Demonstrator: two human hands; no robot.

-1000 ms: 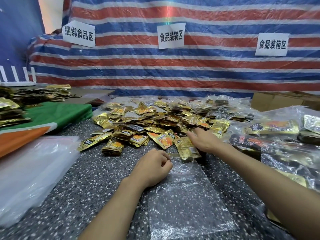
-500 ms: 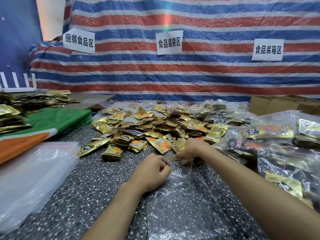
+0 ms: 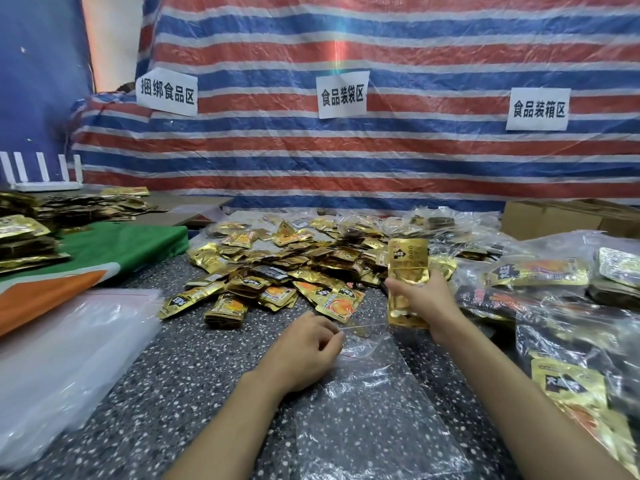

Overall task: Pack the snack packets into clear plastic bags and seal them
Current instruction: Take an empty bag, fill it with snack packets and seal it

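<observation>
Gold foil snack packets [image 3: 406, 268], a small stack, stand upright in my right grip [image 3: 420, 301], which wraps round their middle, just above the clear bag [image 3: 370, 417] lying flat on the table [image 3: 194, 368]. My left grip [image 3: 306, 355] pinches the bag's mouth. Foil probably light and slick: I would squeeze the stack mid-length, lest it fan.

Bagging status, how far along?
Done: filled bags stacked on the right. In hand: right hand holds gold packets above an empty clear bag; left hand pinches its mouth. Left: filling and sealing it, plus the big loose pile.
</observation>
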